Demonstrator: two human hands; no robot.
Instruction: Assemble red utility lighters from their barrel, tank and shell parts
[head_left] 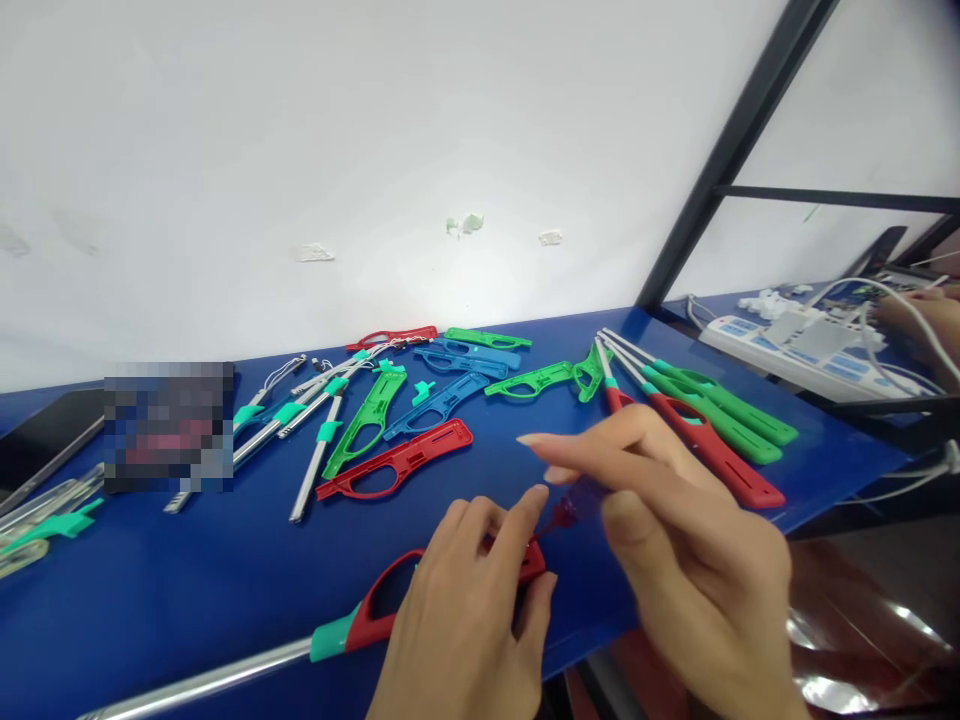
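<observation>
A long-nosed lighter (334, 636) with a red handle, teal collar and silver barrel lies at the table's front, its barrel pointing left. My left hand (469, 600) is closed over the red handle, pressing it to the blue table and hiding much of it. My right hand (690, 540) is just to the right, its fingers closed around a small screwdriver (568, 503) with a translucent purple-red handle. The thin shaft slants down to the handle's end beside my left fingertips; whether it touches a screw cannot be made out. My right index finger points forward.
Behind my hands lie red, green and blue handle shells (409, 460) and several silver barrels (307, 480) with teal collars. Red and green lighters (720, 450) are grouped at right. A dark phone (45, 440) lies left. A power strip (817, 355) and another person's hand (919, 310) are beyond the black frame.
</observation>
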